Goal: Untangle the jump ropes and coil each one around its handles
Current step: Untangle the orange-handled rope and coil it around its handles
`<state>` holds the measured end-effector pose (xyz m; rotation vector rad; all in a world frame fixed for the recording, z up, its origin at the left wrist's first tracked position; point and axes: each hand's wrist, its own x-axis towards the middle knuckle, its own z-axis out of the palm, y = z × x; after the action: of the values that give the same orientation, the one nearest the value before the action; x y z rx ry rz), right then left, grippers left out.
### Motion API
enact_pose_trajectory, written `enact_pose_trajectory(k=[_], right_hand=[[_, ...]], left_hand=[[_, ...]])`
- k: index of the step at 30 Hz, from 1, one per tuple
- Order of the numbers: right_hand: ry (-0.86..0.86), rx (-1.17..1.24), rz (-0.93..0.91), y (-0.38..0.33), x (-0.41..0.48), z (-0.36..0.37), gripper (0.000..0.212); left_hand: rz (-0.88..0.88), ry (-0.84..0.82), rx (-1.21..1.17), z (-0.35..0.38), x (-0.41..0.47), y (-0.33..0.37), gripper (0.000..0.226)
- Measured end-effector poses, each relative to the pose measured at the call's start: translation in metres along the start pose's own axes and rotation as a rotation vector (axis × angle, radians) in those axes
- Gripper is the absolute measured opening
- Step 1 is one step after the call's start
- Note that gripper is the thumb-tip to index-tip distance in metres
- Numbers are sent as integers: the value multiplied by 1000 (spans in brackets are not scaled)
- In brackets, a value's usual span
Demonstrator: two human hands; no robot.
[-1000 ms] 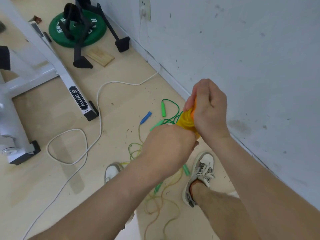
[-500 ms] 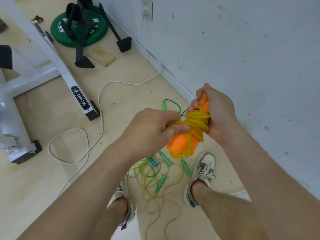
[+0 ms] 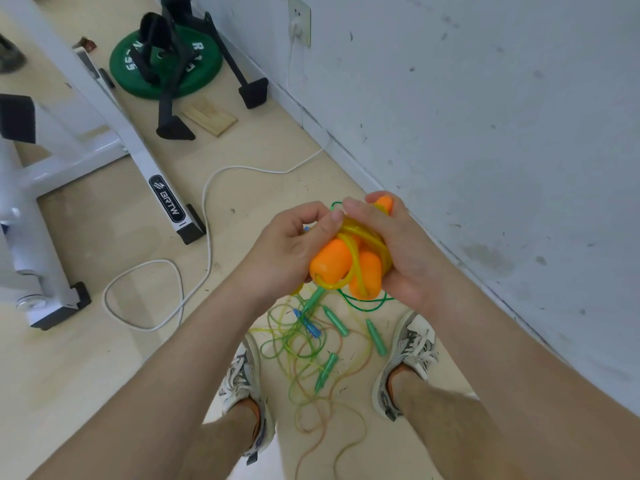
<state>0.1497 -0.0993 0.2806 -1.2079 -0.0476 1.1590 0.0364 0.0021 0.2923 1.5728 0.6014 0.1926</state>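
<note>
Two orange handles (image 3: 332, 261) lie side by side in front of my chest, with a yellow rope (image 3: 367, 237) wound around them. My right hand (image 3: 391, 247) grips the bundle from the right, fingers curled over the coil. My left hand (image 3: 287, 251) holds the left handle and pinches the yellow rope at the top with thumb and forefinger. On the floor between my feet lies a tangle of green and yellowish ropes (image 3: 304, 355) with several green handles (image 3: 376, 337) and a blue handle (image 3: 311, 328).
A white cable (image 3: 207, 209) loops over the wooden floor from a wall socket (image 3: 300, 22). A white machine frame (image 3: 121, 133) stands at the left, a green weight plate (image 3: 194, 67) with black stands behind it. The grey wall (image 3: 485, 133) runs close on the right.
My hands have come lower and closer to me with the orange bundle. The left hand has shifted from pulling the yellow rope across to pinching it at the top of the coil.
</note>
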Motion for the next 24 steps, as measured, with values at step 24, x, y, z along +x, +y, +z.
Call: enact_pose_trajectory(k=[24], right_hand=[[179, -706, -172, -22, 6, -31, 54]], left_hand=[[314, -163, 1069, -16, 8, -9, 63]])
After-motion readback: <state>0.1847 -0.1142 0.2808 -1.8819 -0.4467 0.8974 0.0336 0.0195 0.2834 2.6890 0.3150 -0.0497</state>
